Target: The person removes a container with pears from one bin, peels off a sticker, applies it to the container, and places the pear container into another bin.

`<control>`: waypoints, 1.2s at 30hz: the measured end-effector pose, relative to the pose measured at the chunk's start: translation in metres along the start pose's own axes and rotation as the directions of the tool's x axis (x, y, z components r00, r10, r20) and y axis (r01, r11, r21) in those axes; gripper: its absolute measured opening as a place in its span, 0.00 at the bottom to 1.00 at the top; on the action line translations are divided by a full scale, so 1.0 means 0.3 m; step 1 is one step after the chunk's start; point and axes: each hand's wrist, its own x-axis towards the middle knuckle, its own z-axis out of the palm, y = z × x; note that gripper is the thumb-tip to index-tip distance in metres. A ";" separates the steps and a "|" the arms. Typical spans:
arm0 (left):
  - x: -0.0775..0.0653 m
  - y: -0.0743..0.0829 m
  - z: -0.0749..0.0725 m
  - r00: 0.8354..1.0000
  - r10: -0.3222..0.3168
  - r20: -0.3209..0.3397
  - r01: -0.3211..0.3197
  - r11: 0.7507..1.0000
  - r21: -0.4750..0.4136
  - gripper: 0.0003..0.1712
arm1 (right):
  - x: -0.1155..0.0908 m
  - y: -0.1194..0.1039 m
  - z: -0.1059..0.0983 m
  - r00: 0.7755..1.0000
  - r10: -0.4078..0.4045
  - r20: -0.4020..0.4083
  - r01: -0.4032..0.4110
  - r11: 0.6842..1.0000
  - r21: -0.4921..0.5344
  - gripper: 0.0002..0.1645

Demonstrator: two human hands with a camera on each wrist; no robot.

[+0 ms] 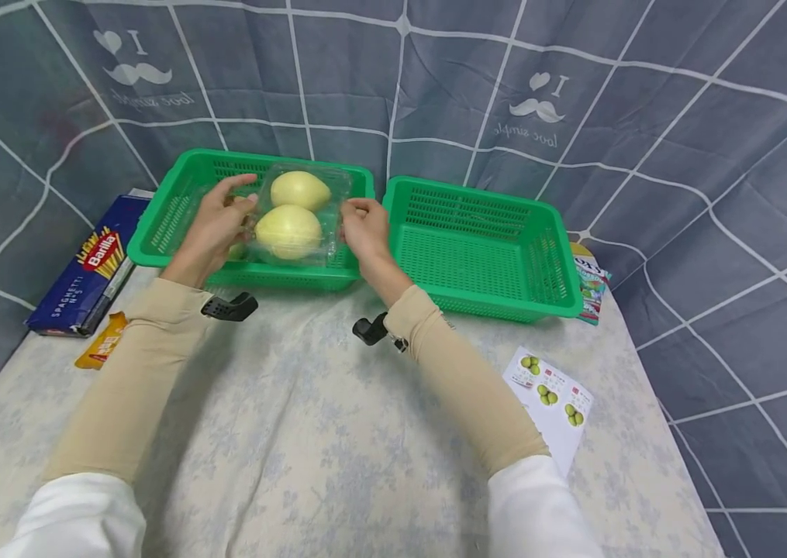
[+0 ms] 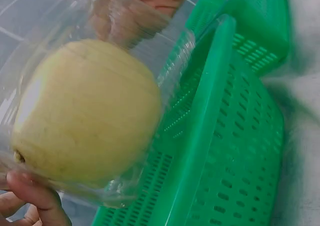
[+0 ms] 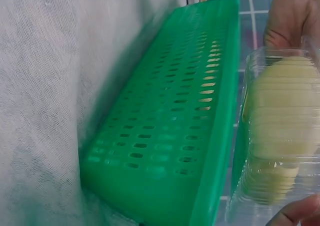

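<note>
A clear plastic box with two large pale yellow fruits, pear-like in shape, is held tilted over the left green basket. My left hand grips the box by its left side; in the left wrist view the thumb lies along its edge. On the opposite side my right hand pinches the box edge with curled fingers. More yellow-green shows in the basket beneath the box, partly hidden by it and by the left hand. The right wrist view shows the ribbed box wall beside the basket rim.
A second green basket stands just to the right. Left of the baskets lie a blue spaghetti box and an orange packet. A colourful packet and a sheet with fruit pictures lie at the right.
</note>
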 end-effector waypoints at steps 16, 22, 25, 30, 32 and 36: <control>-0.213 0.024 0.095 0.986 0.142 0.091 -0.132 0.985 -0.109 0.30 | -0.193 -0.022 -0.187 0.995 -0.063 0.077 0.054 0.993 0.104 0.08; -0.308 -0.009 0.125 0.977 0.170 0.127 -0.165 0.985 -0.048 0.31 | -0.297 -0.001 -0.252 0.992 0.013 0.122 -0.027 0.993 0.114 0.08; -0.363 -0.046 0.134 0.976 0.155 0.151 -0.150 0.988 -0.047 0.31 | -0.355 0.025 -0.284 0.984 0.041 0.172 -0.057 0.994 0.089 0.08; -0.460 -0.127 0.152 0.969 0.137 0.206 -0.128 0.990 -0.054 0.31 | -0.450 0.088 -0.338 0.960 0.084 0.268 -0.097 0.995 0.035 0.09; -0.491 -0.158 0.161 0.965 0.138 0.224 -0.128 0.990 -0.056 0.30 | -0.482 0.119 -0.359 0.946 0.105 0.306 -0.112 0.994 0.008 0.10; -0.528 -0.213 0.176 0.954 0.145 0.262 -0.138 0.989 -0.045 0.30 | -0.524 0.190 -0.389 0.925 0.151 0.350 -0.152 0.988 -0.027 0.11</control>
